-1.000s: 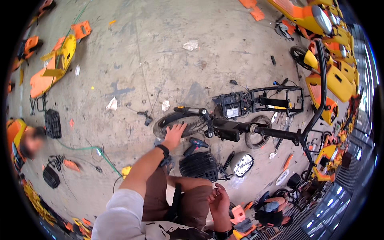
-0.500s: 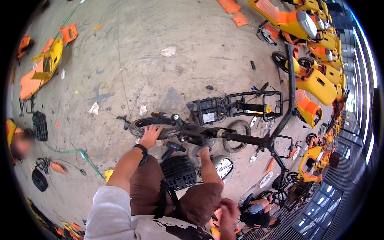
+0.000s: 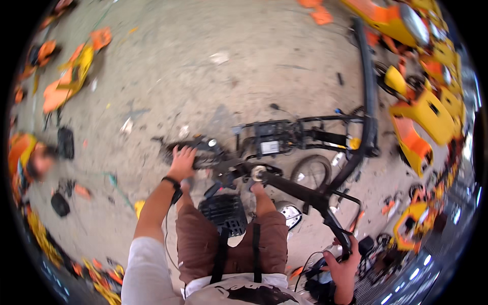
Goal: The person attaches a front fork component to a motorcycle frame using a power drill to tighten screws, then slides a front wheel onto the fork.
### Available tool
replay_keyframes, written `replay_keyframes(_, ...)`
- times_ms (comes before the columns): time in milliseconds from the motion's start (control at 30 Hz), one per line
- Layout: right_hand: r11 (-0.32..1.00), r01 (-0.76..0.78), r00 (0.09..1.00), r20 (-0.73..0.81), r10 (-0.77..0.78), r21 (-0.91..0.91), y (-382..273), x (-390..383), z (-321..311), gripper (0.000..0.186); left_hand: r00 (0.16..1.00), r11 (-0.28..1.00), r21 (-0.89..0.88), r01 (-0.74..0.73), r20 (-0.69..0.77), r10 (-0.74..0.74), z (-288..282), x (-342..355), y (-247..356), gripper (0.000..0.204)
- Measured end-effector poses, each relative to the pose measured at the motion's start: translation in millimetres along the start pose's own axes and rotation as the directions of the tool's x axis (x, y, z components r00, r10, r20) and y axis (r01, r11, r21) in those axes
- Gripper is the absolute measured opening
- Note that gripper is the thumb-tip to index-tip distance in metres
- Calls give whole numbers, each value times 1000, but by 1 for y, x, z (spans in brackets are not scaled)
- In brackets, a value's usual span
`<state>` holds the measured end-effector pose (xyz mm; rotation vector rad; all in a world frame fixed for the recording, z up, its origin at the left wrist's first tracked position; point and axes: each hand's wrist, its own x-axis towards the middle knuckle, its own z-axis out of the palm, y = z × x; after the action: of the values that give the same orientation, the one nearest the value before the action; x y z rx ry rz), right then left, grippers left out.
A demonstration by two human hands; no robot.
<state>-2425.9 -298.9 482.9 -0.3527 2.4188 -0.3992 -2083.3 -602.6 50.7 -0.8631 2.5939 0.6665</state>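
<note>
My left hand (image 3: 183,161) lies over the tyre of a black front wheel (image 3: 204,161), its fingers spread. The wheel is joined to a bare black scooter frame (image 3: 292,188) that lies across in front of my legs. At the lower right, my right hand (image 3: 345,264) is closed around the end of the handlebar (image 3: 331,223). The black rear frame section (image 3: 325,122) with a boxy unit (image 3: 269,134) lies beyond. A black plastic basket (image 3: 223,212) sits between my feet. Motion blurs the wheel and fork.
A loose tyre (image 3: 310,170) lies right of the fork, and a white-rimmed part (image 3: 290,214) by my right foot. Yellow and orange scooters (image 3: 424,114) line the right side. A person (image 3: 31,160) is at the far left, near a yellow-orange body panel (image 3: 71,81).
My right hand has moved outward from beside my body to the handlebar. The handlebar end has come nearer to me and the steering column is more slanted. My left hand stays on the tyre.
</note>
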Motion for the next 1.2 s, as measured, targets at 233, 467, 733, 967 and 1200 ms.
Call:
replay_keyframes(233, 960, 242, 968, -99, -230, 138, 12, 9, 9, 52, 987, 1000, 8, -16, 163, 15, 13, 3, -10, 77)
replay_keyframes(467, 948, 291, 952, -137, -273, 128, 38, 16, 6, 58, 994, 995, -29, 97, 59, -95, 33, -9, 11, 63)
replay_keyframes(733, 953, 293, 947, -159, -279, 73, 83, 27, -15, 49, 991, 1000, 0, 18, 130, -17, 23, 6, -1, 54)
replay_keyframes(967, 967, 239, 959, -139, -249, -83, 73, 23, -11, 31, 991, 999, 48, 10, 135, -16, 9, 5, 3, 106)
replay_keyframes(1200, 967, 172, 964, -170, -204, -188, 46, 9, 1, 58, 999, 988, -150, 47, 4, -47, -5, -36, -28, 112)
